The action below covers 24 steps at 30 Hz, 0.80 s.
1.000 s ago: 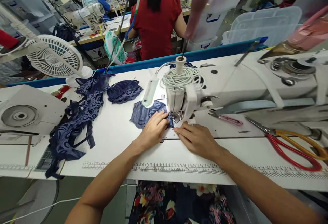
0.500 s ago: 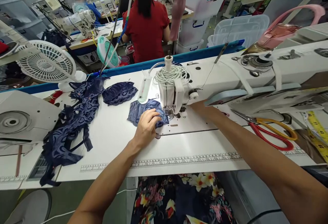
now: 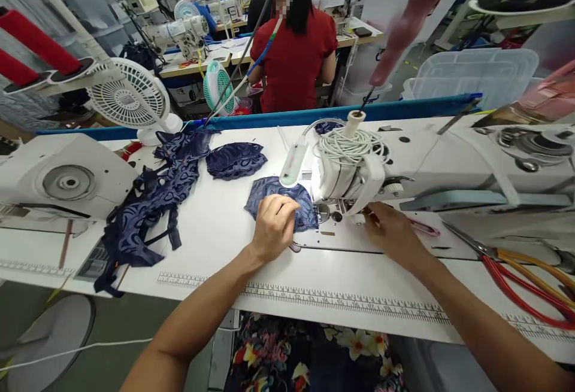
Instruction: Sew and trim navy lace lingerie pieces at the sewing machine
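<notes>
A blue lace piece [image 3: 265, 191] lies flat with its right edge beside the presser foot of the white sewing machine [image 3: 344, 170]. My left hand [image 3: 275, 224] rests on its front edge, fingers bent and pressed together; what they grip is hidden. Just right of the needle area, my right hand [image 3: 390, 230] has its fingers curled at the machine head, and anything between them is too small to make out. A second dark blue lace piece [image 3: 236, 160] lies behind and to the left. Further left is a heap of joined navy lace pieces [image 3: 179, 170].
Scissors with red and orange handles [image 3: 507, 260] lie at the right. A printed ruler [image 3: 314, 296] runs along the table's front edge. A white fan [image 3: 128, 93] stands back left; a person in red [image 3: 294, 63] sits beyond the blue edge.
The view has shifted, so the table items appear further right or larger. My right hand has come out from behind the machine head to its front right. My left hand remains at the lace piece.
</notes>
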Each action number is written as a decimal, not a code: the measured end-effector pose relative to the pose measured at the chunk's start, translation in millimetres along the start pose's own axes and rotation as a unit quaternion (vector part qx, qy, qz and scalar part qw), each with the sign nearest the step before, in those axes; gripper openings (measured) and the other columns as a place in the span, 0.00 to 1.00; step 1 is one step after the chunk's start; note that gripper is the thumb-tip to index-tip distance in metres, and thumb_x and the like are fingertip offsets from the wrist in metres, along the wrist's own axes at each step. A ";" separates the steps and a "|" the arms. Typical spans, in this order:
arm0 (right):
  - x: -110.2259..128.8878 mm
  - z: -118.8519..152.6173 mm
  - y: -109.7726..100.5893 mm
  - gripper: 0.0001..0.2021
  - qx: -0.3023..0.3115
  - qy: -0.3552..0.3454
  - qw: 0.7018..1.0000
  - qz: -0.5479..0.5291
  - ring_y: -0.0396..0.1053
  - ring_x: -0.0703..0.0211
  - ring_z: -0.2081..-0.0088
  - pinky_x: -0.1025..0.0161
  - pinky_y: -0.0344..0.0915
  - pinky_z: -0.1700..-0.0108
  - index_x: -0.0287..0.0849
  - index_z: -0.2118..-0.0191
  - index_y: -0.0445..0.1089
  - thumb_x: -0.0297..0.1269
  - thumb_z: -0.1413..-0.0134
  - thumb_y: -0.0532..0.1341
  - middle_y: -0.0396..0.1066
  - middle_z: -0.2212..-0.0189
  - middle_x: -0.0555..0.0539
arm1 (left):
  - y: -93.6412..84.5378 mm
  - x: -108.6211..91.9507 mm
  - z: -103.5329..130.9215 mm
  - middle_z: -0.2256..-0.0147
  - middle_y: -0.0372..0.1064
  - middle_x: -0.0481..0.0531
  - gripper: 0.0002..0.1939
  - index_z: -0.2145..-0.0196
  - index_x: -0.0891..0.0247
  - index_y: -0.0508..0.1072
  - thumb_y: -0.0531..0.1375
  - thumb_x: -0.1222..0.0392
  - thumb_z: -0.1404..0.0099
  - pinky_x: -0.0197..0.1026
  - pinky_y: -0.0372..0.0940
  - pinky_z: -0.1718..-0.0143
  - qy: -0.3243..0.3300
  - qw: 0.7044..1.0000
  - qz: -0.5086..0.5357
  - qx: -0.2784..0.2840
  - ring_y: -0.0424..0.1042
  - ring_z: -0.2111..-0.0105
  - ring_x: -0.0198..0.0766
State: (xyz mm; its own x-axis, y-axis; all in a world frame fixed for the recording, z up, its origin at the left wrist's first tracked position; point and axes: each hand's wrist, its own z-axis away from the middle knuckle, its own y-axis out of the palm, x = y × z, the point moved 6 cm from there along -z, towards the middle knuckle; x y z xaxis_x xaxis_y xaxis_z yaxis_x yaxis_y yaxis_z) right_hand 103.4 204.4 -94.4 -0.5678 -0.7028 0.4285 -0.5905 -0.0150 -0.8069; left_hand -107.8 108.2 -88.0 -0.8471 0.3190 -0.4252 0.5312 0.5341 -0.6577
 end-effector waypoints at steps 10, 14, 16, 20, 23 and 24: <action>76.4 17.1 15.0 0.11 -0.051 -0.226 0.962 0.146 0.74 0.62 0.63 0.64 0.62 0.65 0.45 0.59 0.72 0.24 0.37 0.55 0.77 0.64 0.50 | 30.5 -10.3 13.5 0.78 0.57 0.44 0.19 0.64 0.66 0.72 0.53 0.46 0.30 0.33 0.54 0.79 -0.275 0.855 0.369 0.239 0.57 0.80 0.28; 86.1 17.5 15.9 0.08 -0.105 -0.277 0.939 0.177 0.74 0.62 0.64 0.64 0.60 0.66 0.42 0.58 0.71 0.24 0.40 0.59 0.77 0.62 0.48 | 36.2 -9.6 18.5 0.79 0.55 0.40 0.21 0.67 0.64 0.65 0.57 0.40 0.35 0.31 0.50 0.85 -0.339 0.768 0.478 0.258 0.53 0.86 0.24; 86.9 18.9 18.3 0.10 -0.105 -0.295 0.938 0.151 0.74 0.60 0.62 0.64 0.62 0.63 0.41 0.56 0.71 0.22 0.41 0.58 0.77 0.63 0.47 | 37.0 -8.0 19.7 0.81 0.55 0.39 0.21 0.69 0.63 0.62 0.58 0.40 0.36 0.30 0.50 0.86 -0.348 0.760 0.486 0.254 0.54 0.87 0.24; 75.9 18.8 22.5 0.10 -0.082 -0.248 0.961 0.091 0.74 0.62 0.63 0.65 0.64 0.63 0.43 0.56 0.71 0.24 0.39 0.57 0.77 0.62 0.48 | 37.9 -3.4 22.2 0.85 0.56 0.38 0.18 0.68 0.62 0.63 0.56 0.44 0.33 0.29 0.51 0.88 -0.341 0.787 0.452 0.243 0.56 0.89 0.26; 54.4 14.8 23.7 0.07 -0.048 -0.104 0.993 -0.013 0.71 0.64 0.74 0.66 0.64 0.72 0.45 0.57 0.72 0.33 0.36 0.57 0.77 0.67 0.49 | 36.4 0.6 22.4 0.85 0.58 0.39 0.15 0.68 0.62 0.64 0.55 0.48 0.32 0.29 0.53 0.88 -0.334 0.817 0.416 0.219 0.59 0.89 0.27; 47.4 13.8 25.6 0.08 -0.027 -0.051 0.997 -0.058 0.68 0.65 0.78 0.66 0.63 0.76 0.45 0.57 0.73 0.37 0.35 0.57 0.76 0.71 0.50 | 35.9 1.0 22.3 0.86 0.59 0.39 0.14 0.68 0.62 0.64 0.54 0.48 0.32 0.29 0.54 0.88 -0.331 0.823 0.409 0.214 0.59 0.89 0.28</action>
State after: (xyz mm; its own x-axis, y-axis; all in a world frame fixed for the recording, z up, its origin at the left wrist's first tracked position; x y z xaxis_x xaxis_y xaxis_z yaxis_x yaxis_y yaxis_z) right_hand 69.4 160.9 -100.4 -0.4353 -0.7669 0.4716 -0.6801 -0.0631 -0.7304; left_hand -89.2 110.3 -125.9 -0.0840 -0.1370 -0.9870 0.9964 -0.0177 -0.0823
